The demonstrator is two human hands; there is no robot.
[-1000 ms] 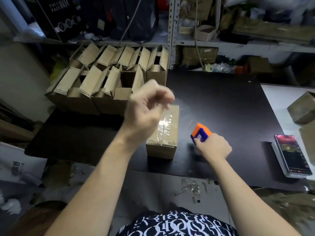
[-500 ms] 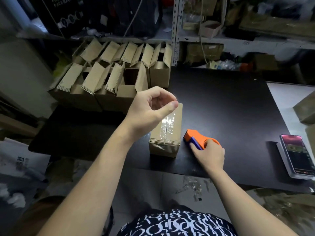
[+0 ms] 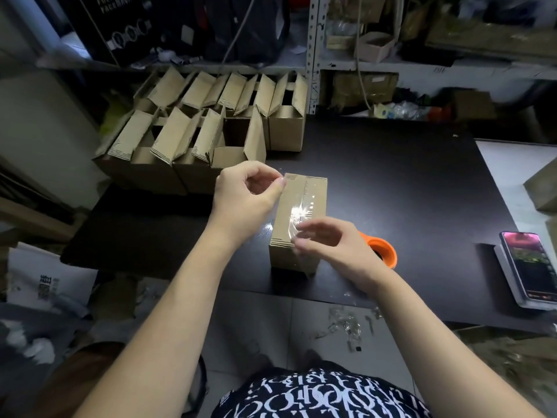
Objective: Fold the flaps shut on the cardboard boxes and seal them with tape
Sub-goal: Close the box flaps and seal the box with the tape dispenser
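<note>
The closed box sits on the black table straight in front of the person, near the table's front edge. Its long axis runs away from the body, with the far end leaning slightly to the right. A strip of clear tape lies lengthwise along the top over the flap seam, catching a bright glare near the middle. The two hands bracket the box along that axis. The left hand is at the far left corner, fingers curled, with thumb and forefinger pinching what looks like a loose clear end of the tape just beside the box edge. The right hand is at the near end, fingers loosely spread and blurred, over or just touching the top near the front edge and holding nothing that shows. The orange tape dispenser lies on the table just behind the right hand, to the right of the box and not gripped. The strip probably still needs to be laid flat and rubbed down, a stroke along the long axis. The right hand is nearer the front edge, where the tape should wrap over, and the left is nearer the far end. Rows of open boxes with upright flaps wait at the back left, closer to the left hand, and a phone rests far to the right.
</note>
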